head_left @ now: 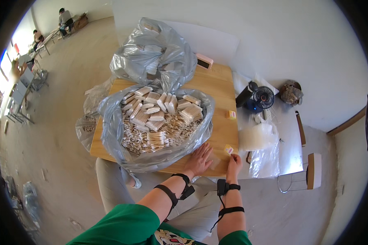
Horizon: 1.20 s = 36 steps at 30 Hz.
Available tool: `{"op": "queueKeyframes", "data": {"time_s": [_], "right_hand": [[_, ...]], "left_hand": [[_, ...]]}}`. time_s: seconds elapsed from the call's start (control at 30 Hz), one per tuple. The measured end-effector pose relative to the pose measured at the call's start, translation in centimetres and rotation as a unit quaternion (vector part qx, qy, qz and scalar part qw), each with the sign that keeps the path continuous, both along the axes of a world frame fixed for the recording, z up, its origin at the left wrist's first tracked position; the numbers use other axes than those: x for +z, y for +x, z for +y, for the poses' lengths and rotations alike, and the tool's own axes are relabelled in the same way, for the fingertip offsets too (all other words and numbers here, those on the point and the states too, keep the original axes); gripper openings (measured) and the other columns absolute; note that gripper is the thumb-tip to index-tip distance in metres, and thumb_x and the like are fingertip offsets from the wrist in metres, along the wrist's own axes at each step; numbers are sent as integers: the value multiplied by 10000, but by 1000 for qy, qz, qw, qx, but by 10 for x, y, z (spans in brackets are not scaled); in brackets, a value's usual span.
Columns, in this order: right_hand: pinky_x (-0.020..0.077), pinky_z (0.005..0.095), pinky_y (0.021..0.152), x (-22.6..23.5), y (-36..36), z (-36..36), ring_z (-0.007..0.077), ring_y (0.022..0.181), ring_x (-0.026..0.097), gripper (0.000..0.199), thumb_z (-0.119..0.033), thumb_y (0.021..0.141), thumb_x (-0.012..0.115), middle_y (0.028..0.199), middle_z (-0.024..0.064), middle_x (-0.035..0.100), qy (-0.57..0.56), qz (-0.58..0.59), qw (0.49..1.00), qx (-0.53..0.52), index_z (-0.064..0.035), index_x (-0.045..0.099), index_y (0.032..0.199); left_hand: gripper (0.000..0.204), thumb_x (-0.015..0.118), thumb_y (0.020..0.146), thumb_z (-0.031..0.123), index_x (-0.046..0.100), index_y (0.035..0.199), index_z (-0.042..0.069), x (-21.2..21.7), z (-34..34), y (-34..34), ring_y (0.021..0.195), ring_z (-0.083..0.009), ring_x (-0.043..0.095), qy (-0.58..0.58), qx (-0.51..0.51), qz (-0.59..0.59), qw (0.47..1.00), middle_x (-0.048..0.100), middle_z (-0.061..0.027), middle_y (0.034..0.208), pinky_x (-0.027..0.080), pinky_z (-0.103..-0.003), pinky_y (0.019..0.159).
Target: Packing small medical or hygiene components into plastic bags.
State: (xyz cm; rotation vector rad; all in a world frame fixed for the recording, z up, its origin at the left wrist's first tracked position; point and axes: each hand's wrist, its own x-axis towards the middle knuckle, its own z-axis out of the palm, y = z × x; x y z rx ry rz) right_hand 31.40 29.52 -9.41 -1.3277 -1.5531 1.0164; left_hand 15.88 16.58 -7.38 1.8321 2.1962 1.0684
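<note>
My left hand (199, 158) lies flat at the table's front edge with its fingers stretched out. By its fingertips is a clear plastic bag (215, 161), hard to make out against the wood. My right hand (234, 164) is closed in a pinch at the near corner of a small yellow-and-white card (228, 149). A similar card (232, 114) lies farther back at the table's right edge. Left of my hands, an open grey plastic bag (151, 164) holds loose cotton swabs (137, 139), with several packs of swabs (154, 97) on top.
Behind stands another grey bag (151, 53), beside a pink-framed device (204, 61). On the white side table (288, 153) are a small fan (263, 97), a black cylinder (246, 94) and clear plastic bags (265, 161). A stool (313, 170) stands right; people sit far left.
</note>
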Motion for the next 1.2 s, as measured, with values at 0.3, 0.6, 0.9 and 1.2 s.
{"op": "queueKeyframes", "data": {"time_s": [0.3, 0.6, 0.9, 1.2], "right_hand": [[349, 202, 526, 21, -4, -42, 62, 592, 446, 82, -35, 819, 572, 715, -3, 535, -123, 68, 989, -40, -22, 615, 888], [468, 383, 769, 111, -170, -145, 313, 872, 579, 148, -54, 795, 598, 907, 148, 589, 264, -145, 921, 248, -26, 591, 940], [351, 481, 964, 83, -198, -165, 357, 1136, 455, 438, -136, 775, 645, 1228, 161, 472, 333, -299, 831, 330, -68, 511, 1186], [301, 542, 994, 85, -174, -185, 350, 1205, 401, 497, -155, 781, 642, 1281, 146, 429, 334, -327, 832, 299, -71, 469, 1239]], "left_hand": [[390, 576, 818, 135, 514, 1180, 3, 27, -64, -18, 1197, -316, 445, 100, -131, -147, 975, 454, -171, 1293, 377, -397, 1000], [231, 571, 789, 145, 622, 1010, 102, 65, -119, -147, 1213, -265, 433, -33, 5, 70, 997, 535, -67, 1236, 293, -455, 1050], [290, 604, 770, 102, 575, 1058, 120, 59, -201, -200, 1227, -260, 411, -28, 49, 61, 997, 524, -27, 1215, 287, -474, 1043], [356, 636, 760, 118, 552, 1105, 94, 75, -219, -184, 1213, -272, 421, -35, 114, 99, 988, 512, -59, 1224, 297, -458, 1037]]}}
